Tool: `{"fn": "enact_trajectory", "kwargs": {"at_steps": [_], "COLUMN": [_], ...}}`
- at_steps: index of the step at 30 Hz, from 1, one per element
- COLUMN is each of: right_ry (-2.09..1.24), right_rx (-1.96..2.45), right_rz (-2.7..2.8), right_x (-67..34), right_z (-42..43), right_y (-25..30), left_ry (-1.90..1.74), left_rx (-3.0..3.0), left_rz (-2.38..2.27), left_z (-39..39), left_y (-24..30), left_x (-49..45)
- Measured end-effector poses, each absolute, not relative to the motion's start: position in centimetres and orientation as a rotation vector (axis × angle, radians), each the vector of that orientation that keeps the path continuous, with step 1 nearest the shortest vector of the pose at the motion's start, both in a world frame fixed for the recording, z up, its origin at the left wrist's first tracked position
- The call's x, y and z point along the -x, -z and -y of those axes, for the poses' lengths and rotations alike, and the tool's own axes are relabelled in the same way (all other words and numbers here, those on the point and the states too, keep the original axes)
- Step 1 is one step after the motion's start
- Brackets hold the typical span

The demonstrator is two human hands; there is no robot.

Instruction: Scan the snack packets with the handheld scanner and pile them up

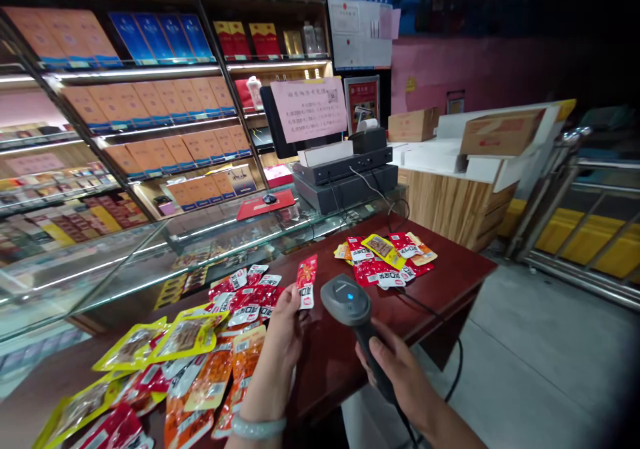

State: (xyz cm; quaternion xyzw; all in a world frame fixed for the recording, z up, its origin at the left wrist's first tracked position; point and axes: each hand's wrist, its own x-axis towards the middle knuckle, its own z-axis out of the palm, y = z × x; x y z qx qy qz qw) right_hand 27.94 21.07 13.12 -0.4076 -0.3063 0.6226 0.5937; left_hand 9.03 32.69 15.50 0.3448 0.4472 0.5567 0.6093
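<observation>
Between thumb and fingers, my left hand (289,322) pinches a small red and white snack packet (307,280), held upright above the table. My right hand (395,362) is wrapped round the handle of a grey barcode scanner (346,300) with a blue light on top. The scanner's head is just right of the packet, apart from it. Left of my left hand lies a spread of red, orange and yellow snack packets (185,336). Farther back on the right is a smaller pile of similar packets (383,257).
The dark red table (325,369) adjoins a glass display counter (220,239). On the counter stand a cash drawer (345,186) and a monitor with a pink sign (310,109). The scanner's black cable (459,362) hangs off the table's right side. Cardboard boxes (503,131) sit behind.
</observation>
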Motion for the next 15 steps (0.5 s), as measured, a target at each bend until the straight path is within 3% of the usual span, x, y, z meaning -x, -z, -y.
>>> {"fn": "enact_trajectory", "kwargs": {"at_steps": [5, 15], "right_ry": [-1.462, -1.532], "right_rx": [0.923, 0.799], "right_rz": [0.77, 0.934], "right_x": [-26.6, -25.4], "right_z": [-20.5, -20.7], "right_y": [-13.6, -14.4], "left_ry": [-1.162, -1.145], "left_rx": [-0.184, -0.085], "left_rz": [-0.553, -0.553], "left_z": [-30.4, -29.5], "left_y": [-16.1, -14.7], "left_x": [-8.7, -8.3]}}
